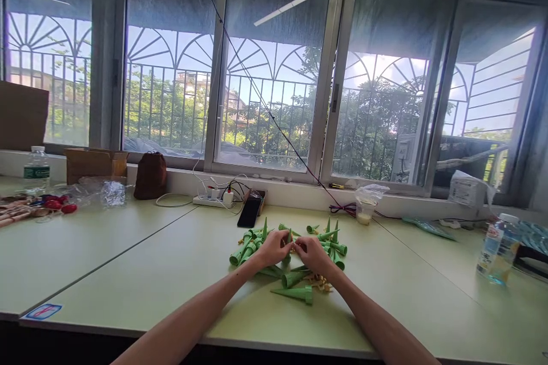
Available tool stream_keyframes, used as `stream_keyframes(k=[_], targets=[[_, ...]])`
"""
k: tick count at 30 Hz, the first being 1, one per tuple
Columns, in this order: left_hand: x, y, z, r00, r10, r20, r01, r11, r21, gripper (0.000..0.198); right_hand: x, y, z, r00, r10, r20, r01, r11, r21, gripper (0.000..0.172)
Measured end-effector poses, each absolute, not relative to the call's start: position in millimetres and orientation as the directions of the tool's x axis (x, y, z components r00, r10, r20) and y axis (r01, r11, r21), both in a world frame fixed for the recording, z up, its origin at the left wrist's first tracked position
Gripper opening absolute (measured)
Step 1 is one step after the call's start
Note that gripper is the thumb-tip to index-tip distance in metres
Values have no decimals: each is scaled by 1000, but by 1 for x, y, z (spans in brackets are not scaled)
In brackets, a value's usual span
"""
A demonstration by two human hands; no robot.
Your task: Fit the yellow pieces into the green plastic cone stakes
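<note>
My left hand (276, 248) and my right hand (313, 252) meet over a pile of green plastic cones. The fingers of the left are closed on a green cone (290, 235) whose tip points up between the hands. My right fingertips pinch together at that cone's side; whatever they grip is too small or hidden to make out. Several more cones lie around both hands, some upright, others on their sides. Closest to me, one green spike (293, 294) with a wider collar lies flat. Small yellow pieces (319, 281) are scattered below my right hand.
A phone (250, 211) and a power strip (214, 199) are behind the pile. At right stands a drink bottle (499, 250); a bagged cup (366, 208) is near the window. On the left are a brown pouch (150, 175), a cardboard box (96, 166) and a water bottle (37, 171).
</note>
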State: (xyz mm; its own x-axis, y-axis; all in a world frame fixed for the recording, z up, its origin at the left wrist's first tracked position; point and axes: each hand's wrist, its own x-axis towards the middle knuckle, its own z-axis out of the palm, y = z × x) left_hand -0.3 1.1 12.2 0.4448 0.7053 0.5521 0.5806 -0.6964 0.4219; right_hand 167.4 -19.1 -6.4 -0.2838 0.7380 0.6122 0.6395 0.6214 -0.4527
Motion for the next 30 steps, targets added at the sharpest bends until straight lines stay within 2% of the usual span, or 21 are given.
stream_keyframes(k=[30], targets=[[0,-7,18,458,720,522,613,-681,402,15,168,-19,-7,-312,726,613,634,639,-435,26]])
